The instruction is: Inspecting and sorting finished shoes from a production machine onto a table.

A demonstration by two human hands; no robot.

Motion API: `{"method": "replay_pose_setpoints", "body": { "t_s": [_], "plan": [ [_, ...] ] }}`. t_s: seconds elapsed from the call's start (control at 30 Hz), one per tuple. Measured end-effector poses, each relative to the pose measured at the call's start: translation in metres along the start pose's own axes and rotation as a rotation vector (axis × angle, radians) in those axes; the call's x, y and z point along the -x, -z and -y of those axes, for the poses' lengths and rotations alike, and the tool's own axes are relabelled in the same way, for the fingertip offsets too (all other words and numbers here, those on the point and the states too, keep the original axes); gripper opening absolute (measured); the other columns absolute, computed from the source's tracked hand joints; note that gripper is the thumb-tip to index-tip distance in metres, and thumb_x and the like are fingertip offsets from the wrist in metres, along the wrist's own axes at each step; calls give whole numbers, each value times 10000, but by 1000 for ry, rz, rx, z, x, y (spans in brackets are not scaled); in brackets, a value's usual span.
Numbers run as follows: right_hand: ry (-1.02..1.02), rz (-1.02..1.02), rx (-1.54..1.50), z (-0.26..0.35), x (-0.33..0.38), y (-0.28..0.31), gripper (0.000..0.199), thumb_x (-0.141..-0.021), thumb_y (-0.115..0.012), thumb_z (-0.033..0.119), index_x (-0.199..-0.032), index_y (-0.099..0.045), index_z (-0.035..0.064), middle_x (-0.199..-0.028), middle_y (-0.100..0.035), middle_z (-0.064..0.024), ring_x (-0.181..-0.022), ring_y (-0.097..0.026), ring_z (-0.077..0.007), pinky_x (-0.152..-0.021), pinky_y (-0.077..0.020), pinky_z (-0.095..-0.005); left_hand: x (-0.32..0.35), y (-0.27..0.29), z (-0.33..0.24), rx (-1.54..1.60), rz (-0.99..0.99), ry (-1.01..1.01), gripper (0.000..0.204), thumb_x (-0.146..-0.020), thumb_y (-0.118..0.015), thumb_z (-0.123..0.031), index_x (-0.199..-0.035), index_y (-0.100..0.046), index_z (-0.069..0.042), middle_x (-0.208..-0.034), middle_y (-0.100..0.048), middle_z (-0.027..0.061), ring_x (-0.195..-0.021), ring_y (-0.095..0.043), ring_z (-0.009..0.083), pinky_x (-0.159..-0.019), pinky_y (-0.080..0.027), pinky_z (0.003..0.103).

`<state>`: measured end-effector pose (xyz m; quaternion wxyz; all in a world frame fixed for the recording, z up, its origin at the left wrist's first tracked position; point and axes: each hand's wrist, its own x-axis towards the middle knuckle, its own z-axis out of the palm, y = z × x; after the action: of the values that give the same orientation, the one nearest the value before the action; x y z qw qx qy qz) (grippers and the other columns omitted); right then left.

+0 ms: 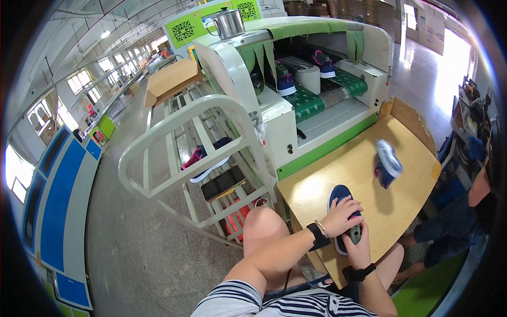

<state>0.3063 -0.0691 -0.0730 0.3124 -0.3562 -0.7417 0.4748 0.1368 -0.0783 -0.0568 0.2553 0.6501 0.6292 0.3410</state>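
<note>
A navy sneaker with a white sole (339, 194) rests on the near part of the wooden table, its toe pointing away from me. My left hand (340, 216) lies across the top of it, fingers curled over the shoe. At the heel end, my right hand (361, 247) is closed around a grey-green piece like a shoe last (355, 233), which sits in the shoe opening. Part of the shoe is covered by my hands. Farther off on the table is a second navy shoe (389, 162), blurred by motion, with a pale sole showing.
The wooden table (309, 182) adjoins a conveyor machine (280, 121). Navy and pink shoes (285, 80) stand on its green belt (309, 107). A metal pot (228, 24) sits on top. To the left, a rack (185, 113) holds another shoe (214, 168) and a phone (224, 182). A person (449, 222) is at right.
</note>
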Motion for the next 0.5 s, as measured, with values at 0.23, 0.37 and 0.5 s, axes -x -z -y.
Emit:
{"method": "replay_pose_setpoints", "body": {
  "t_s": [0.23,0.37,0.5],
  "plan": [
    [-24,25,-113,-10,-4,16,664,-829,-699,75,-1398,-376,-40,-1333,-495,-204,-1268,-480,-295,-1080,-377,-387,-7,-17,6,-53,-146,-91,346,-961,-551,-361,-1173,-584,-90,-1300,-543,115,-1340,-389,333,-1108,-179,593],
    [10,49,-87,3,-10,7,623,-837,-709,111,-1374,-427,-34,-1310,-526,-194,-1256,-505,-279,-1073,-390,-371,-4,0,6,-96,-192,-139,283,-910,-571,-343,-1046,-633,-103,-1126,-595,86,-1170,-477,296,-1009,-256,510],
    [-23,35,-79,0,-13,6,658,-846,-722,140,-1397,-407,-34,-1340,-515,-200,-1279,-497,-276,-1078,-388,-364,-3,2,7,-87,-211,-95,324,-944,-560,-359,-1119,-622,-93,-1219,-595,92,-1266,-449,306,-1089,-206,546]
  ]
}}
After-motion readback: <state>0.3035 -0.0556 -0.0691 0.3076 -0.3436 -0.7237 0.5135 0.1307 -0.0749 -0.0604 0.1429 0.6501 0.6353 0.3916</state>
